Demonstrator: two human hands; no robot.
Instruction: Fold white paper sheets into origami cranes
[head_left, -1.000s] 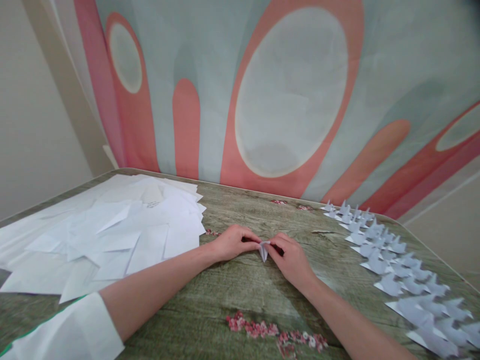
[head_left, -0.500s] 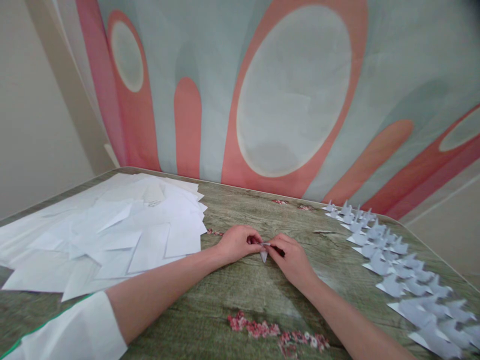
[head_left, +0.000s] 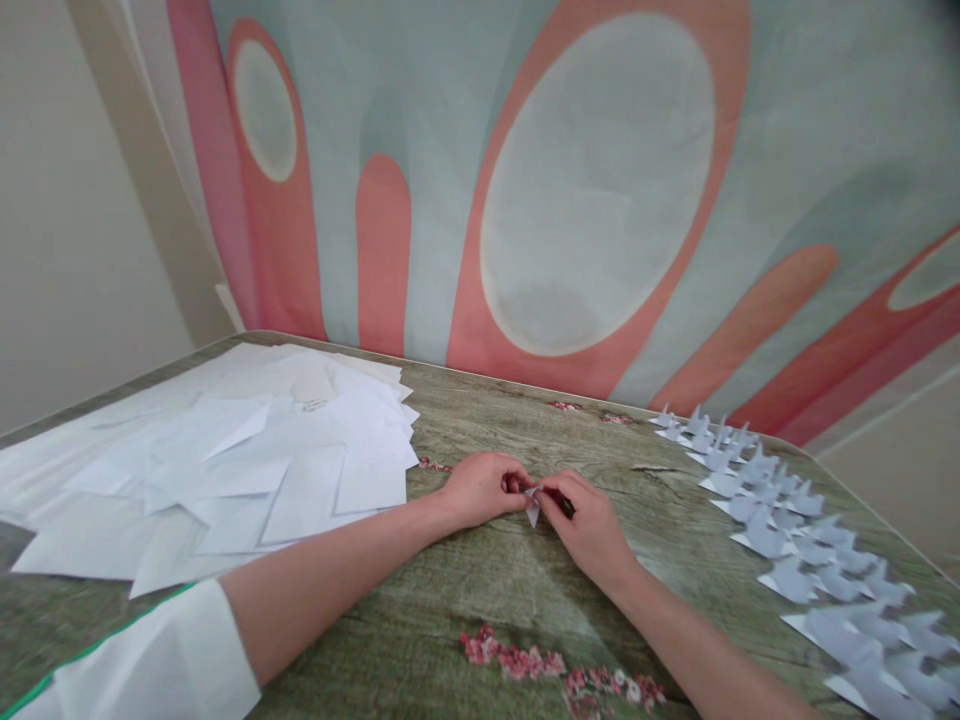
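Observation:
A small folded piece of white paper (head_left: 533, 511) is pinched between my two hands above the middle of the table, one pointed end hanging down. My left hand (head_left: 486, 487) grips its left side, fingers curled in. From the right, my right hand (head_left: 585, 515) pinches the other side between thumb and fingers. Much of the paper is covered by the fingertips, so its full shape is hidden. To the right, folded white paper cranes (head_left: 787, 577) stand in rows along the table edge.
A wide, loose pile of white paper sheets (head_left: 307, 490) covers the left of the table (head_left: 420, 620), close to my left forearm. Pink flower prints (head_left: 525, 660) mark the wood-patterned surface. Behind the far edge rises a patterned cloth backdrop (head_left: 427, 250).
The view has shifted slightly. Both hands keep hold of the folded paper; its facing and the fingertips around it have changed a little, showing more of its upper part.

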